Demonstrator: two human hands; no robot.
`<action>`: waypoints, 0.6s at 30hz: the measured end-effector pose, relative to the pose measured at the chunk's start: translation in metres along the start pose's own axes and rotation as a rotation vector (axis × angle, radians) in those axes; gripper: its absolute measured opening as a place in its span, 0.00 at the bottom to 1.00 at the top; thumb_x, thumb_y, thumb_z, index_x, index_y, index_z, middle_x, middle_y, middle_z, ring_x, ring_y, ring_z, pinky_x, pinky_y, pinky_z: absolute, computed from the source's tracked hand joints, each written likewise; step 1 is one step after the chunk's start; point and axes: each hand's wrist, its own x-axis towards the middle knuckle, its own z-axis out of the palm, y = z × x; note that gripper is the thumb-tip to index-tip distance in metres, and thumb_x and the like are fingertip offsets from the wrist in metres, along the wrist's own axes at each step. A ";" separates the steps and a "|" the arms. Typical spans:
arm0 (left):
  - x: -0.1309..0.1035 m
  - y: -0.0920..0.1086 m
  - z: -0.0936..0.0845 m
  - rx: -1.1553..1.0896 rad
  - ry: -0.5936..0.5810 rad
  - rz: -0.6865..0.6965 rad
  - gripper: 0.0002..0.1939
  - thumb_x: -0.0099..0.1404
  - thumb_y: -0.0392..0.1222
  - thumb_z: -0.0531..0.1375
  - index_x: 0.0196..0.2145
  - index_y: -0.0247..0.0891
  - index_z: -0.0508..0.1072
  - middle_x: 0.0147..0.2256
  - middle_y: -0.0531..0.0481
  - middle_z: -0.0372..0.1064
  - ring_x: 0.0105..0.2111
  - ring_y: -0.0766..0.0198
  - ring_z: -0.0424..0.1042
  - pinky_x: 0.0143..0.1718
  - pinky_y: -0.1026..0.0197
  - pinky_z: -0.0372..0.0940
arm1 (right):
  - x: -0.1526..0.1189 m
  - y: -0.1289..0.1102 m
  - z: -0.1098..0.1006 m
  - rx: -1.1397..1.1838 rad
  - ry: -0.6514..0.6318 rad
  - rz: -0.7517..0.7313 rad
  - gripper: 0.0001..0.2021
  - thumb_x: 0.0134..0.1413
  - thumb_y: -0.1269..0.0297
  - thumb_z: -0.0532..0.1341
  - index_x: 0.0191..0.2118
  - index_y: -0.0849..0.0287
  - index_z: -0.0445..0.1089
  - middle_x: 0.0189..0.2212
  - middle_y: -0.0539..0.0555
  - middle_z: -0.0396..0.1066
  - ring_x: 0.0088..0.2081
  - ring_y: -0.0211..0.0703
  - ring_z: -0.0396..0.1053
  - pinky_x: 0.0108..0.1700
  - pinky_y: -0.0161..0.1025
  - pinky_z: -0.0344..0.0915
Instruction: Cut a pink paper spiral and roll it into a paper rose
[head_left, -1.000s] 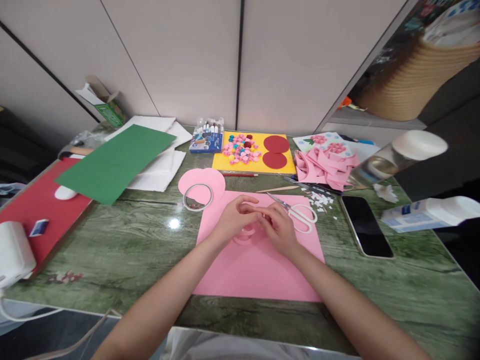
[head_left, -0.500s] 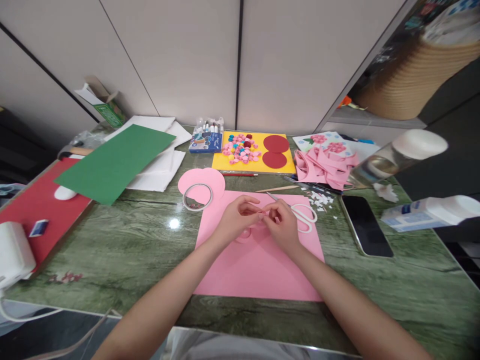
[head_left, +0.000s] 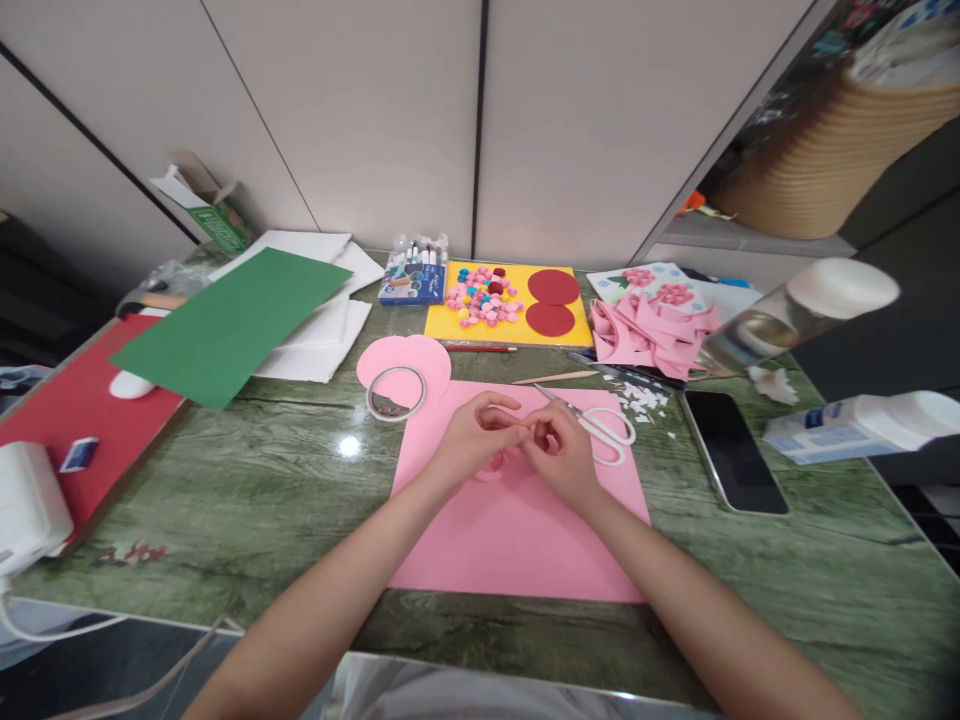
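Note:
Fingertips pinched together, my left hand (head_left: 480,435) and my right hand (head_left: 562,452) meet over a stack of pink paper (head_left: 517,545). Between them is a small pink piece, mostly hidden by the fingers, so its kind cannot be told. Just below my left fingers a curled pink shape (head_left: 491,468) shows in part. White-handled scissors (head_left: 613,430) lie right beside my right hand, on the paper's upper right. To the left, a roll of tape (head_left: 396,393) rests partly on pink paper circles (head_left: 405,355).
Behind lies a yellow sheet (head_left: 442,330) with pompoms (head_left: 484,298) and two dark red circles (head_left: 553,287). Pink scraps (head_left: 652,335), a phone (head_left: 735,450), a white bottle (head_left: 855,428) and a clear bottle (head_left: 780,315) stand or lie right. Green paper (head_left: 232,325) covers red paper (head_left: 142,430) at left.
My right fingers have shifted and turned slightly at the pinch. Less of the pink piece shows between the fingertips. My left hand has hardly moved.

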 end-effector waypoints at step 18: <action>0.000 0.007 0.000 0.001 0.022 0.018 0.18 0.47 0.38 0.66 0.35 0.34 0.67 0.27 0.51 0.71 0.29 0.67 0.71 0.29 0.67 0.63 | 0.000 0.002 -0.001 -0.043 -0.001 -0.030 0.03 0.53 0.67 0.58 0.34 0.55 0.69 0.23 0.46 0.57 0.26 0.37 0.59 0.27 0.36 0.58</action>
